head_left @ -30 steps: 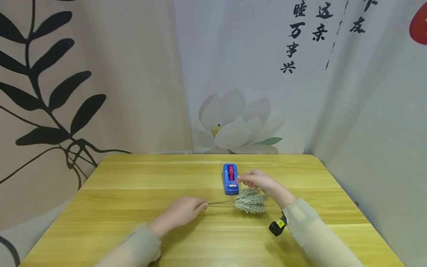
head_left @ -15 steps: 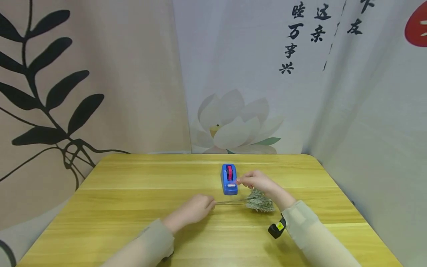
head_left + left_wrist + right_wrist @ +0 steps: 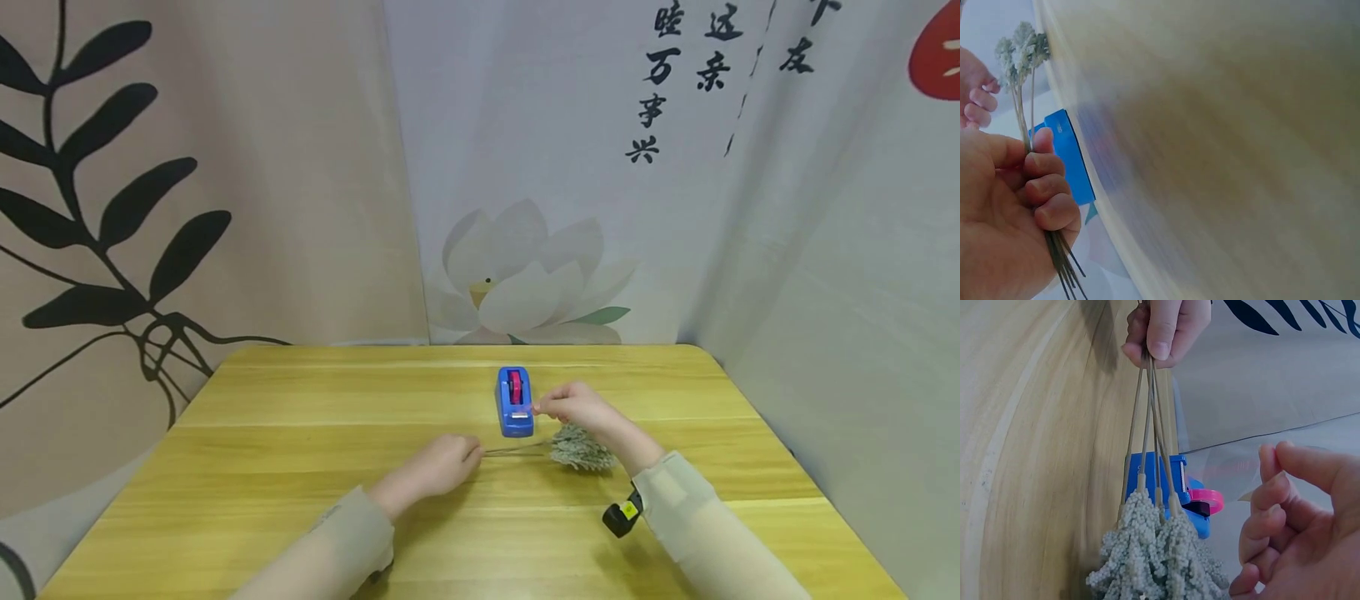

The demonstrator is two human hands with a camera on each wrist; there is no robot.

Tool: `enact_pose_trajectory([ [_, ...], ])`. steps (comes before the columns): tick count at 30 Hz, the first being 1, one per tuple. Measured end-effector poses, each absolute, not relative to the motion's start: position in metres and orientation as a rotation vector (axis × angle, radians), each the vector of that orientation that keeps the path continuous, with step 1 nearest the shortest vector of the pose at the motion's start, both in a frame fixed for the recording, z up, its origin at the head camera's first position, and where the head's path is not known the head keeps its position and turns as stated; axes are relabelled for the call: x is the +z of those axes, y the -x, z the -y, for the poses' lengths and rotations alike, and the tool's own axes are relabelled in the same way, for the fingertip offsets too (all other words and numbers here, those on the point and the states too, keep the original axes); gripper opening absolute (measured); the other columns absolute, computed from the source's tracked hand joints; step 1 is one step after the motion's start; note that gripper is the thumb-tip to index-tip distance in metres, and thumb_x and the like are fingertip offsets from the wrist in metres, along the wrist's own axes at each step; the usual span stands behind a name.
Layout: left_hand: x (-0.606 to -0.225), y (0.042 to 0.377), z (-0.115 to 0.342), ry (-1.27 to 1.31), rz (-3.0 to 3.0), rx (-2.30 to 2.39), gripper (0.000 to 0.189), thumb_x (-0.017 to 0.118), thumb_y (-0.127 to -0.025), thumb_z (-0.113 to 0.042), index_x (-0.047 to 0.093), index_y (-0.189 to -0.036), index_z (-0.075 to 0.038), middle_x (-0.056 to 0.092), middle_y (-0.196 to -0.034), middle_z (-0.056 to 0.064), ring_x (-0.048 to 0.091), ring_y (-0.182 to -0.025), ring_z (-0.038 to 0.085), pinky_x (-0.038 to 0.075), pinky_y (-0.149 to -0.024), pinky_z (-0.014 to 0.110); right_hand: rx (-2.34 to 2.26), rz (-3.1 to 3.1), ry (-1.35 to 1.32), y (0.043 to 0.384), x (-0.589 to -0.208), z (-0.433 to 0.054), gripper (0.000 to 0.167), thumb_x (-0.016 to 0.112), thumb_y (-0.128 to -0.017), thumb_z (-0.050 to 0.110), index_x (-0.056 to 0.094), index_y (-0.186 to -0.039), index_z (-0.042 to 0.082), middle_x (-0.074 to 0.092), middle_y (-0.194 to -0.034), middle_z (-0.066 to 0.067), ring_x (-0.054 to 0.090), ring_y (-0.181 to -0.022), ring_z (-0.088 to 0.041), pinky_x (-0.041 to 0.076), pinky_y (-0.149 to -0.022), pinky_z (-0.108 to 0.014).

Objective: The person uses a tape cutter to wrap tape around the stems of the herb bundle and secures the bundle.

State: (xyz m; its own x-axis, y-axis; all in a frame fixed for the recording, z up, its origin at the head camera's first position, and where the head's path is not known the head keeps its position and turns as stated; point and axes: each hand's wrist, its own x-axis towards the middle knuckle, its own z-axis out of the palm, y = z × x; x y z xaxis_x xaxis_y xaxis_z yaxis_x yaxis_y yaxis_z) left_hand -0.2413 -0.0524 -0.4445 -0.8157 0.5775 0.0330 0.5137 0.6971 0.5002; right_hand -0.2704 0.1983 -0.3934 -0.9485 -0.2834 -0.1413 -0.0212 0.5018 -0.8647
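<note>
My left hand grips the thin stems of a bunch of pale grey-green artificial flowers. The stem ends stick out below its curled fingers in the left wrist view, and the beaded flower heads point towards my right. A blue tape dispenser with a pink core stands just beyond the stems. Beside its front end, my right hand has thumb and index finger pinched together. A faint clear strip of tape seems to stretch between the dispenser and these fingertips.
The wooden table extends around both hands, its far edge close behind the dispenser. A printed curtain hangs behind it and along the right side. A black wrist camera sits under the right sleeve.
My left hand has moved to the right with the flowers, so their heads now lie partly behind the right forearm. The right hand has hardly moved.
</note>
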Motion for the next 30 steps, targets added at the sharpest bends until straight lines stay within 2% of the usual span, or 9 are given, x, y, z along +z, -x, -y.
enact_pose_trajectory([
  [2, -0.444, 0.242, 0.052, -0.912, -2.775, 0.747, 0.023, 0.049, -0.1, -0.013, 0.062, -0.082, -0.007, 0.048, -0.063, -0.004, 0.047, -0.058, 0.01, 0.048, -0.06, 0.029, -1.422, -2.487, 0.253, 0.27, -0.393, -0.198, 0.026, 0.06, -0.096, 0.018, 0.067, -0.081, -0.002, 0.065, -0.097, -0.009, 0.044, -0.075, -0.02, 0.038, -0.074, -0.039],
  [5, -0.445, 0.244, 0.05, -0.927, -2.771, 0.734, 0.022, 0.049, -0.1, -0.013, 0.062, -0.082, -0.008, 0.048, -0.063, -0.004, 0.047, -0.058, 0.01, 0.048, -0.06, 0.028, -1.399, -2.522, 0.231, 0.27, -0.392, -0.198, 0.025, 0.062, -0.094, 0.02, 0.073, -0.094, -0.003, 0.061, -0.093, -0.005, 0.045, -0.08, -0.019, 0.04, -0.072, -0.037],
  [9, -0.446, 0.249, 0.043, -0.919, -2.761, 0.73, 0.026, 0.047, -0.101, -0.014, 0.059, -0.078, -0.01, 0.047, -0.062, -0.004, 0.046, -0.056, 0.009, 0.045, -0.057, 0.026, -1.354, -2.559, 0.23, 0.269, -0.392, -0.196, 0.026, 0.065, -0.092, 0.023, 0.073, -0.094, -0.002, 0.063, -0.093, -0.006, 0.05, -0.082, -0.021, 0.044, -0.074, -0.037],
  [11, -0.445, 0.251, 0.039, -0.898, -2.753, 0.735, 0.027, 0.047, -0.101, -0.015, 0.059, -0.078, -0.01, 0.048, -0.063, -0.004, 0.046, -0.056, 0.009, 0.044, -0.056, 0.026, -1.35, -2.561, 0.229, 0.268, -0.392, -0.194, 0.025, 0.066, -0.092, 0.022, 0.073, -0.093, -0.002, 0.061, -0.085, -0.006, 0.051, -0.077, -0.021, 0.045, -0.072, -0.036],
  [14, -0.442, 0.253, 0.032, -0.843, -2.723, 0.772, 0.025, 0.047, -0.102, -0.016, 0.063, -0.084, -0.007, 0.053, -0.068, -0.003, 0.047, -0.057, 0.01, 0.045, -0.056, 0.026, -1.375, -2.562, 0.221, 0.264, -0.394, -0.192, 0.023, 0.066, -0.091, 0.02, 0.072, -0.093, -0.002, 0.055, -0.075, -0.004, 0.047, -0.068, -0.018, 0.042, -0.064, -0.033],
  [20, -0.435, 0.256, 0.017, -0.82, -2.709, 0.803, 0.02, 0.051, -0.1, -0.013, 0.069, -0.094, -0.005, 0.065, -0.083, 0.002, 0.052, -0.063, 0.01, 0.048, -0.061, 0.027, -1.467, -2.555, 0.215, 0.254, -0.403, -0.186, 0.022, 0.067, -0.091, 0.016, 0.067, -0.077, -0.001, 0.043, -0.058, 0.002, 0.038, -0.052, -0.013, 0.032, -0.05, -0.026],
  [24, -0.436, 0.255, 0.01, -0.872, -2.736, 0.764, 0.018, 0.053, -0.098, -0.012, 0.07, -0.094, -0.007, 0.067, -0.087, 0.0, 0.056, -0.071, 0.009, 0.05, -0.07, 0.027, -1.532, -2.512, 0.193, 0.243, -0.412, -0.185, 0.024, 0.065, -0.092, 0.017, 0.069, -0.083, -0.005, 0.037, -0.051, 0.004, 0.032, -0.047, -0.01, 0.028, -0.046, -0.024],
  [26, -0.436, 0.253, 0.009, -0.887, -2.743, 0.759, 0.017, 0.054, -0.098, -0.012, 0.069, -0.092, -0.007, 0.066, -0.086, 0.0, 0.056, -0.072, 0.009, 0.05, -0.07, 0.027, -1.594, -2.473, 0.181, 0.237, -0.418, -0.185, 0.023, 0.065, -0.092, 0.017, 0.071, -0.092, -0.006, 0.037, -0.051, 0.004, 0.031, -0.046, -0.009, 0.028, -0.045, -0.024],
  [30, -0.436, 0.248, 0.007, -0.901, -2.772, 0.734, 0.017, 0.053, -0.099, -0.014, 0.067, -0.09, -0.008, 0.063, -0.08, -0.002, 0.053, -0.066, 0.009, 0.048, -0.063, 0.025, -1.685, -2.433, 0.178, 0.225, -0.43, -0.182, 0.025, 0.064, -0.092, 0.015, 0.068, -0.091, -0.009, 0.039, -0.052, 0.004, 0.03, -0.045, -0.008, 0.027, -0.044, -0.022],
])
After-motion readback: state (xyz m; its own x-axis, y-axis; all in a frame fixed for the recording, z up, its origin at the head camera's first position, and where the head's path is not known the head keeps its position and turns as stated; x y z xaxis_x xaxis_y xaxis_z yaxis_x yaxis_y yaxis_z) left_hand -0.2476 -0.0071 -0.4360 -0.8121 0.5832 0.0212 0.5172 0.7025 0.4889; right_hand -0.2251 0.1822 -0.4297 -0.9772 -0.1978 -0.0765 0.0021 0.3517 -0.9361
